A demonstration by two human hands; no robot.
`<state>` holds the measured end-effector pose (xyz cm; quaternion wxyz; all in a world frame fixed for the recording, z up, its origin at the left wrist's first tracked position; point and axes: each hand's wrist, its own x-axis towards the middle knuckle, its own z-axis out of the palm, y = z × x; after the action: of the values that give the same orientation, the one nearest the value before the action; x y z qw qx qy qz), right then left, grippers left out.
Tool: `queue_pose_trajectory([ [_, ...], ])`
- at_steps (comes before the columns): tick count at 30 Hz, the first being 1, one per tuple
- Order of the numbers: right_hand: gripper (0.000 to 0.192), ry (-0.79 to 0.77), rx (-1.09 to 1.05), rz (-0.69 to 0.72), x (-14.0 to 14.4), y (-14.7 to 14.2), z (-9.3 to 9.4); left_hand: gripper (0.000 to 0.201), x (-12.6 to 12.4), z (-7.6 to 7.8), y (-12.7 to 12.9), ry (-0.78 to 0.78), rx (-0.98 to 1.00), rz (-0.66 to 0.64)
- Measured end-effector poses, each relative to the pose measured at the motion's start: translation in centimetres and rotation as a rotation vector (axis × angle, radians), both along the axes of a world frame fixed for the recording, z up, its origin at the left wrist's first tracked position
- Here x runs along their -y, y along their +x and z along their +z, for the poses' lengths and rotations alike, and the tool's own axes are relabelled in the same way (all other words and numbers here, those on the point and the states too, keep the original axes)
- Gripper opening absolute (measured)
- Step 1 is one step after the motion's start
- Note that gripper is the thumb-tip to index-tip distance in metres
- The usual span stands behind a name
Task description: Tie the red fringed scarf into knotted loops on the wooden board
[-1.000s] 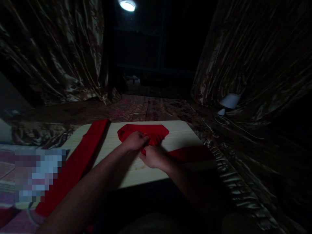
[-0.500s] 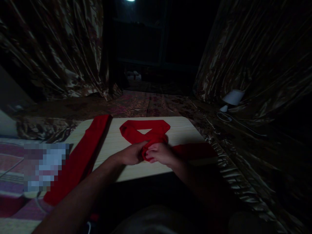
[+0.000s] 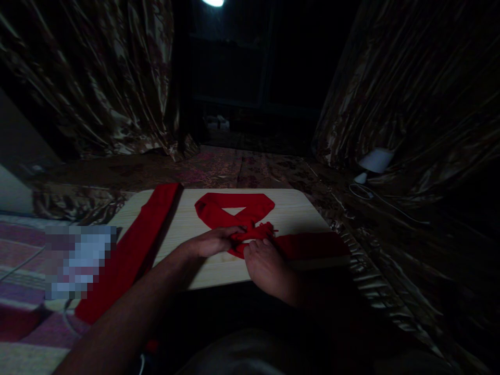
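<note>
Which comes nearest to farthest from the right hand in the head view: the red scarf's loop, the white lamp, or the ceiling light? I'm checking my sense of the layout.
1. Red scarf's loop: on the wooden board, just beyond the right hand, whose fingers rest at its crossing.
2. White lamp: on the floor, far right.
3. Ceiling light: top of the view, farthest.

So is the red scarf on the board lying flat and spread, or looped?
Looped. The red scarf forms a closed loop with bare board showing through it; its crossing sits under the left hand and right hand.
</note>
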<state>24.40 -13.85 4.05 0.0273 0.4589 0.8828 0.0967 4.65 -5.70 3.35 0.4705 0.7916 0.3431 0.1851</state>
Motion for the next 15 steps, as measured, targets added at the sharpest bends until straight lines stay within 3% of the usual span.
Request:
queue_pose_trajectory([
  [4,0.027,0.002,-0.013,-0.053,-0.2,-0.2,0.4,0.043,-1.3,0.2,-0.1,-0.125,0.136,0.040],
  [7,0.027,-0.047,0.055,-0.124,-0.4,0.1,0.7,0.042,-1.8,0.3,0.1,-0.145,0.120,0.093],
  [10,0.028,-0.084,0.071,-0.077,-0.4,0.4,1.1,0.043,-2.1,0.4,0.4,-0.153,0.083,0.120],
  [13,0.029,-0.162,-0.071,-0.029,0.0,-0.5,1.2,0.043,-2.4,0.4,0.8,-0.185,0.096,0.115],
  [15,0.024,-0.309,-0.304,-0.086,0.4,-2.1,0.9,0.043,-2.5,0.4,1.1,-0.211,0.120,0.100],
])
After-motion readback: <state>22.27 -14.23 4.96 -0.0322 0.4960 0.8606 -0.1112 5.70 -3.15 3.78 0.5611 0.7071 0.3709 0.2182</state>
